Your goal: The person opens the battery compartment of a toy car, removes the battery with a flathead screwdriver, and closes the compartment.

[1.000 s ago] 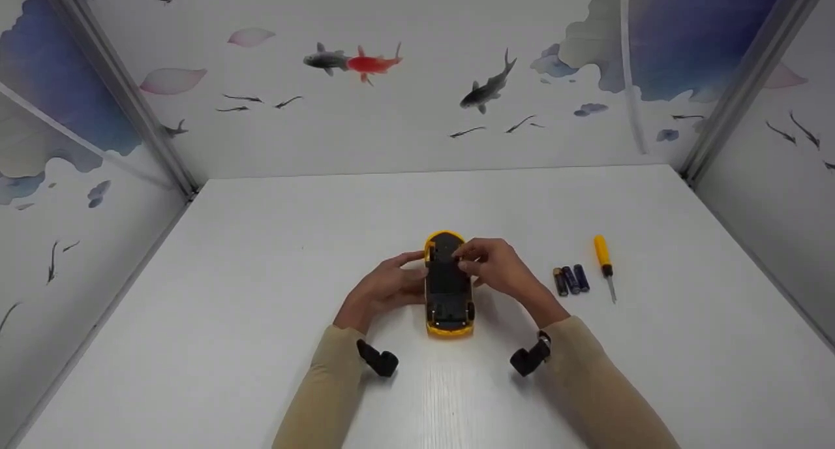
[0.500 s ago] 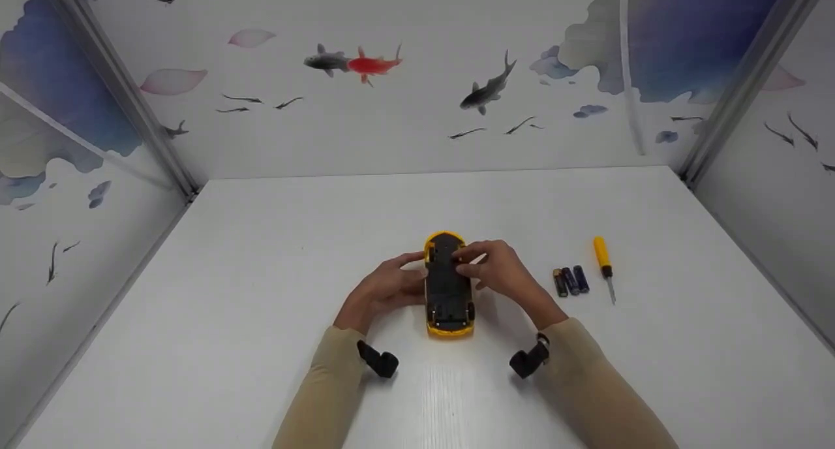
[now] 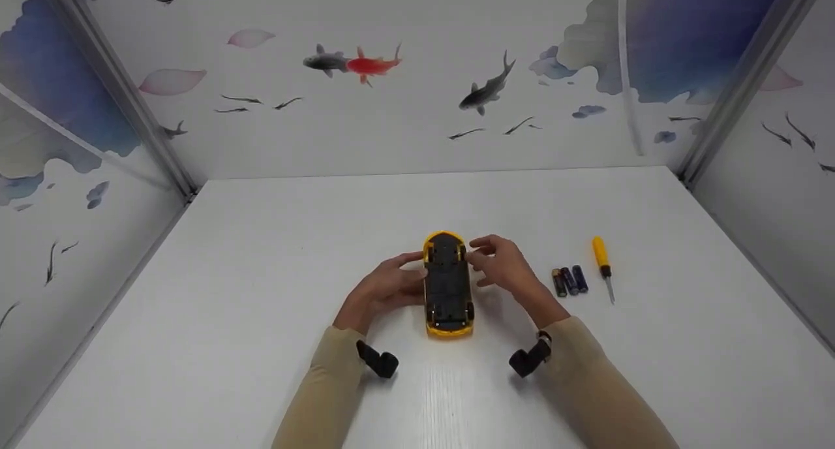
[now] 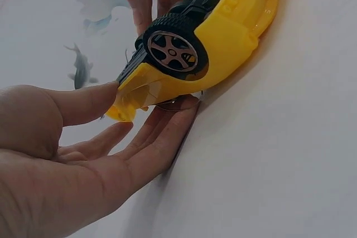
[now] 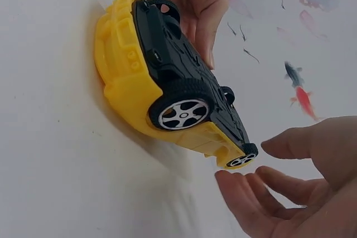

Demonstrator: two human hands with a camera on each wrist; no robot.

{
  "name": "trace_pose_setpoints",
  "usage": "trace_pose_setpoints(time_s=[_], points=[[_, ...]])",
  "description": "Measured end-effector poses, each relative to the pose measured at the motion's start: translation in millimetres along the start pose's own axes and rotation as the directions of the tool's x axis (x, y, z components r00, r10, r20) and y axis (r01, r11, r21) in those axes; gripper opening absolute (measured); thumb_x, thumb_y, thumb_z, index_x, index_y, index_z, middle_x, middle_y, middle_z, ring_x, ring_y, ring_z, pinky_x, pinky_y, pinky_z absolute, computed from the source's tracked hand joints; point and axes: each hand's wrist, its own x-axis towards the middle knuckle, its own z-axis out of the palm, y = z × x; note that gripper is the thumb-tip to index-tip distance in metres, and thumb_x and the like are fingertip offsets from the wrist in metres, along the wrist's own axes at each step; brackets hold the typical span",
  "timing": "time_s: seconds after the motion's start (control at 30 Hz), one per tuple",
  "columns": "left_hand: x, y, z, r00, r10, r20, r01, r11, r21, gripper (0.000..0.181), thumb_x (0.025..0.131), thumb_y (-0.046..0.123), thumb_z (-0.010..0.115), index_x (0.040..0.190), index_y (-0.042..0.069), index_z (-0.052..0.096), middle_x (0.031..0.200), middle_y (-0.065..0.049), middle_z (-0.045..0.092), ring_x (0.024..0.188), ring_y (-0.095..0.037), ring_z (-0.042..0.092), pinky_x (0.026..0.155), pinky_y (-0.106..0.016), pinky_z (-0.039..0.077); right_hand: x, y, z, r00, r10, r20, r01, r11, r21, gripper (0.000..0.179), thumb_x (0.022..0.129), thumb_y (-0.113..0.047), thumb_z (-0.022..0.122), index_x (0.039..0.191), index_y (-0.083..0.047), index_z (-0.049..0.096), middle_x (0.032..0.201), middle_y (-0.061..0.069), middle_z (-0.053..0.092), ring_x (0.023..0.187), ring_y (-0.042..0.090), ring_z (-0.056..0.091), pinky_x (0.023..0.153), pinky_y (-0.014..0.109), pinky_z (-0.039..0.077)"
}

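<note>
An upside-down yellow toy car lies roof-down on the white table, its black underside facing up. My left hand holds its left side, the thumb at the edge of the underside and the fingers reaching beneath the body. In the left wrist view, that thumb and the fingers lie on either side of the yellow bodywork. My right hand is just off the car's right side, near a wheel, its fingers loosely bent and nothing between them. The car's roof is hidden.
Right of the hands, three batteries lie side by side on the table. Beyond them is a screwdriver with a yellow handle, its tip toward me. Printed panels wall the table at the back and sides.
My right hand has drawn away from the car's underside, a little to the right, and its fingers have parted. The left hand and the car have stayed in place.
</note>
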Motion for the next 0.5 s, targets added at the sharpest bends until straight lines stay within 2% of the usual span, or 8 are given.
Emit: trace_pose_setpoints(time_s=[0.13,0.2,0.33,0.5], points=[[-0.8,0.8,3.1,1.000,0.003,-0.006,-0.003,1.000,0.007,0.060,0.101,0.011,0.057,0.156,0.018,0.035,0.135,-0.023,0.063,0.118,-0.032,0.067,0.098,-0.045,0.056,0.7,2.1,1.4,0.989,0.081,0.123,-0.083,0.996,0.016,0.057,0.101,-0.028,0.059,0.149,-0.005,0.041,0.142,0.023,0.055,0.119,0.033,0.064,0.082,0.036,0.062],[-1.3,1.5,5.0,1.000,0.010,-0.008,-0.010,1.000,0.015,0.060,0.100,0.010,0.057,0.156,0.017,0.035,0.134,-0.023,0.063,0.117,-0.032,0.067,0.097,-0.044,0.057,0.7,2.6,2.2,0.982,0.094,0.161,-0.099,0.995,0.023,0.059,0.101,-0.028,0.058,0.151,-0.005,0.037,0.144,0.025,0.053,0.120,0.034,0.064,0.083,0.037,0.062],[-1.8,2.5,8.3,0.999,0.024,-0.025,-0.023,0.999,0.027,0.061,0.099,0.010,0.057,0.155,0.015,0.035,0.133,-0.022,0.064,0.116,-0.031,0.068,0.095,-0.043,0.058,0.3,2.3,2.7,0.980,0.085,0.182,-0.093,0.995,0.034,0.060,0.101,-0.025,0.057,0.152,-0.004,0.035,0.144,0.027,0.052,0.120,0.035,0.064,0.084,0.039,0.062],[-1.9,2.3,10.7,0.997,0.060,-0.053,-0.055,0.994,0.098,0.069,0.094,0.014,0.064,0.156,0.012,0.033,0.131,-0.022,0.065,0.114,-0.029,0.069,0.097,-0.041,0.057,0.3,1.9,3.0,0.983,0.060,0.175,-0.068,0.997,0.043,0.057,0.101,-0.017,0.056,0.152,-0.003,0.036,0.142,0.028,0.053,0.114,0.036,0.067,0.081,0.041,0.062]])
